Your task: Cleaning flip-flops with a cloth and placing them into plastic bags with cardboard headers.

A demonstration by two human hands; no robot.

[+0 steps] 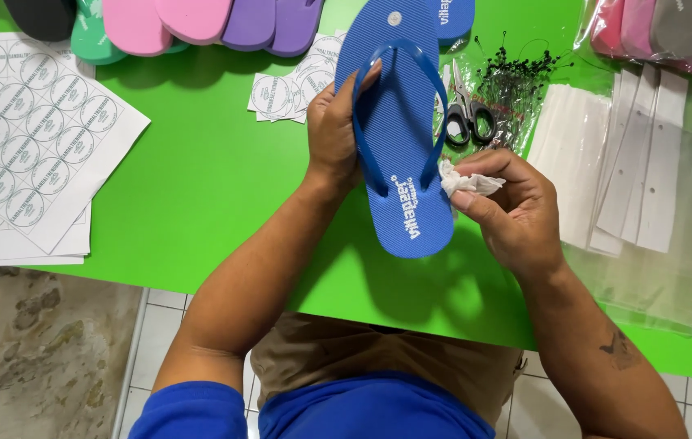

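Observation:
A blue flip-flop sandal [401,122] with blue straps is held above the green table [199,187], heel end toward me. My left hand [335,130] grips its left edge, with fingers curled over the left strap. My right hand [512,207] pinches a crumpled white cloth [466,182] against the sandal's right edge, near the end of the right strap.
Several pink, purple, teal and black sandals [191,23] lie along the far edge. Sheets of round stickers [21,138] cover the left side, with cut stickers [289,89] nearby. Black-handled scissors [466,115], black tag fasteners [516,73], white card strips [638,162] and clear bags [671,276] sit right.

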